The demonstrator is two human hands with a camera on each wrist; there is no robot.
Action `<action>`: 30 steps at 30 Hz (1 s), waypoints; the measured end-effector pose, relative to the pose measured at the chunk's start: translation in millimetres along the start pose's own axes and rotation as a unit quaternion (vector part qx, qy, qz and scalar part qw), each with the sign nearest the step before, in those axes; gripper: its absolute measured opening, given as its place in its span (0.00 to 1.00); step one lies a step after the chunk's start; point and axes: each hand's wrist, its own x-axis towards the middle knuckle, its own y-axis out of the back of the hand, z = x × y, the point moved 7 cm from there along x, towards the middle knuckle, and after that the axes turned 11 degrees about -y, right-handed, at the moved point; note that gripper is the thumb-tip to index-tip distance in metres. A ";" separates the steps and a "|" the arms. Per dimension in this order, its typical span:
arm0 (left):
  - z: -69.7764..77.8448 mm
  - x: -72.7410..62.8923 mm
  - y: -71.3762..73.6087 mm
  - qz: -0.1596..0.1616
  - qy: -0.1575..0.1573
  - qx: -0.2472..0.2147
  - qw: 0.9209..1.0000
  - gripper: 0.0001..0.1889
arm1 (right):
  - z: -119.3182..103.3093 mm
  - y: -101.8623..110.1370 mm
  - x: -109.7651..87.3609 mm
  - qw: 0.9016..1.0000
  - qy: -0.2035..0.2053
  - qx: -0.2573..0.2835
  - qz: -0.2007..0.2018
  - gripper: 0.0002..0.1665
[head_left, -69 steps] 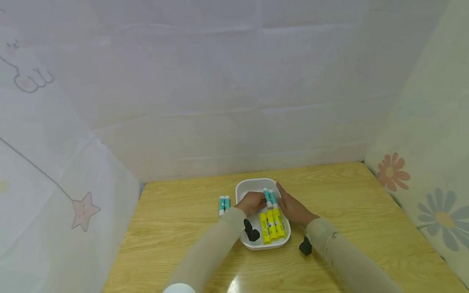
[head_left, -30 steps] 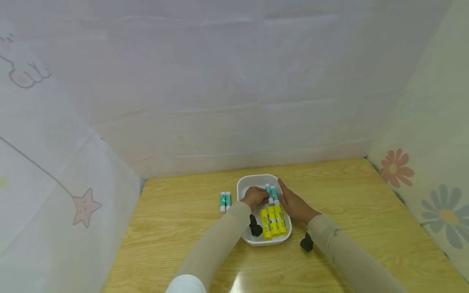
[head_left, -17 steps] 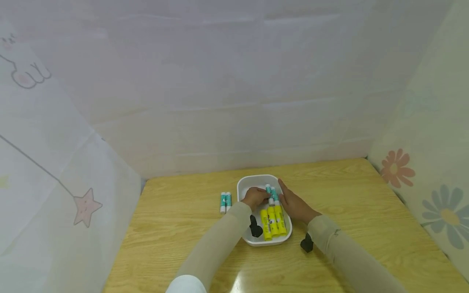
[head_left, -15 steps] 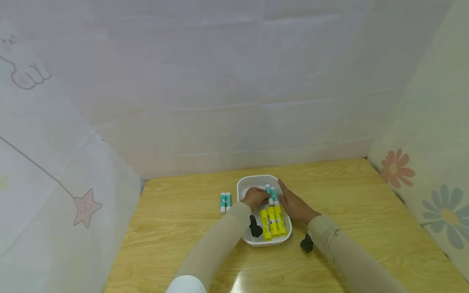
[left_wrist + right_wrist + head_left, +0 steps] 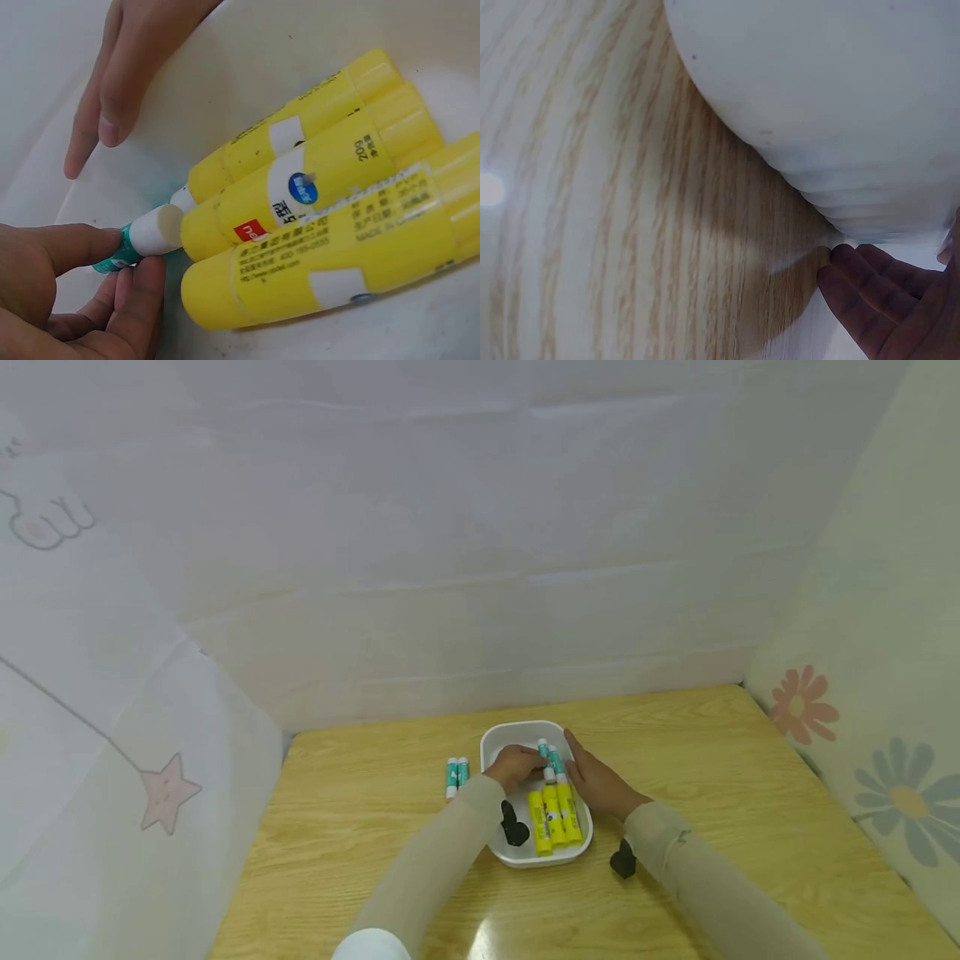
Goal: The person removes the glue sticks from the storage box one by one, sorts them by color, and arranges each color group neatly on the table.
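Note:
My left hand [image 5: 517, 766] reaches into a white tray [image 5: 517, 862] and pinches a small teal and white glue stick [image 5: 154, 230] between thumb and fingers. Its white end sits right by the ends of the yellow glue sticks. A second teal stick [image 5: 557, 762] lies alongside it, mostly hidden in the left wrist view. Three larger yellow glue sticks [image 5: 552, 817] lie side by side in the near part of the tray. My right hand [image 5: 600, 783] rests at the tray's right side, fingers extended; in the right wrist view its fingers [image 5: 877, 289] are low beside the outer wall.
Two more teal and white sticks [image 5: 457, 777] lie on the wooden table [image 5: 360, 827] left of the tray. Pale printed sheets [image 5: 480, 610] enclose the table at the back and both sides. Black wrist-worn pieces [image 5: 624, 860] sit under both sleeves.
Since the oldest frame, my left fingers have shifted slightly along the teal stick. The view tilts a little; the tray, yellow sticks and right hand keep their places.

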 end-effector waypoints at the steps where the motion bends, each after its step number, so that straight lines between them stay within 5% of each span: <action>1: 2.1 -1.3 1.0 -0.002 -0.004 -0.002 1.000 0.17 | -0.2 -0.4 0.5 1.000 -0.001 -0.002 0.000 0.36; 11: 25.8 -7.9 12.4 -0.030 -0.040 0.011 0.999 0.21 | 0.1 1.3 0.8 1.000 0.009 -0.007 0.003 0.36; 20: 38.6 -13.6 22.6 -0.032 -0.057 -0.123 0.990 0.21 | 5.5 -2.9 2.5 1.000 0.001 0.006 0.005 0.37; 30: 44.8 -26.2 71.4 -0.042 -0.082 -0.135 0.987 0.24 | 6.4 -2.5 2.9 1.000 0.005 -0.002 0.013 0.38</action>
